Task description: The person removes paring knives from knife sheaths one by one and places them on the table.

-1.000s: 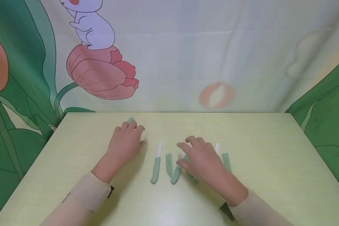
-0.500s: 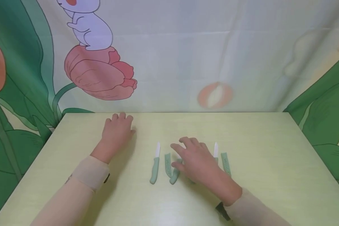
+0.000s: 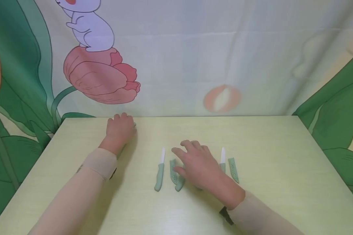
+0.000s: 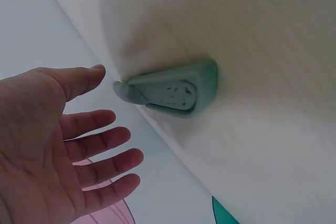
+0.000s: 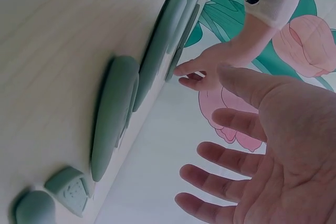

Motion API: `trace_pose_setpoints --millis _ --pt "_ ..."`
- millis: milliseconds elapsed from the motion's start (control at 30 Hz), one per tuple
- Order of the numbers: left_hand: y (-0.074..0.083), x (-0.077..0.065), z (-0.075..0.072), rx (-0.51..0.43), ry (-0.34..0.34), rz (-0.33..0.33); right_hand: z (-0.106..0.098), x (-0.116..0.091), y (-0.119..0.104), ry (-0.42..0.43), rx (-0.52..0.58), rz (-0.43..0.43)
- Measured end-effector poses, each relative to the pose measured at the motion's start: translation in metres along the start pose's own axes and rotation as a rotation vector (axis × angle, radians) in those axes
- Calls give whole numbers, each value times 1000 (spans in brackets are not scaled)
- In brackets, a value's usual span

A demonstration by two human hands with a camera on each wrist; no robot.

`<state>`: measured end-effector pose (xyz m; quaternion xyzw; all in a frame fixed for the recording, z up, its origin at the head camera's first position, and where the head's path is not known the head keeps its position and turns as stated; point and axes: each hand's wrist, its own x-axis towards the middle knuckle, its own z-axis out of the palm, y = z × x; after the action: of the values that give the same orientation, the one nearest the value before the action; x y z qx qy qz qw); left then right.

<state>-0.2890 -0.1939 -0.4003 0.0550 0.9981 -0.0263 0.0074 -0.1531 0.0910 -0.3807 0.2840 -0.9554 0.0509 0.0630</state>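
Observation:
My left hand point(image 3: 119, 129) reaches to the back left of the table, fingers extended in the left wrist view. Beyond its fingertips there lies a light green sheath with small holes point(image 4: 176, 93), a rounded green end point(image 4: 126, 93) showing past it. My right hand point(image 3: 198, 164) hovers with spread fingers over the middle of the table and holds nothing. Partly hidden beneath it is a green-handled knife point(image 3: 180, 183). To its left lie a perforated green sheath point(image 3: 173, 171) and a knife with a white blade point(image 3: 159, 176); to its right, another knife point(image 3: 222, 160) and sheath point(image 3: 233, 169).
The pale wooden table point(image 3: 267, 156) ends at a back edge against a printed cloth point(image 3: 176, 58) with flowers and a white animal. The knife blades point toward that back edge.
My left hand has moved left and farther back, covering most of the green thing there. My right hand has shifted slightly left in view, along with the whole scene. The knives lie as before.

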Motion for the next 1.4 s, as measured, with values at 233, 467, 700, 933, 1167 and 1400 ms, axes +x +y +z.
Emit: trace_pose_setpoints --millis 233,467,700,933,1167,1400 --pt "-5 14 6 20 -97 -39 1 4 -4 -21 13 2" --pt "-4 19 4 -7 -127 -74 0 7 -6 -16 14 -6" --pt "-5 22 9 -66 -126 -109 1 15 -7 -24 8 -12" --pt "-1 19 10 -107 -121 -148 5 27 -8 -40 10 -10" --pt "3 17 5 -139 -146 -205 8 43 -9 -100 11 24" --pt "6 17 6 -179 -192 -246 9 57 -15 -149 34 45"
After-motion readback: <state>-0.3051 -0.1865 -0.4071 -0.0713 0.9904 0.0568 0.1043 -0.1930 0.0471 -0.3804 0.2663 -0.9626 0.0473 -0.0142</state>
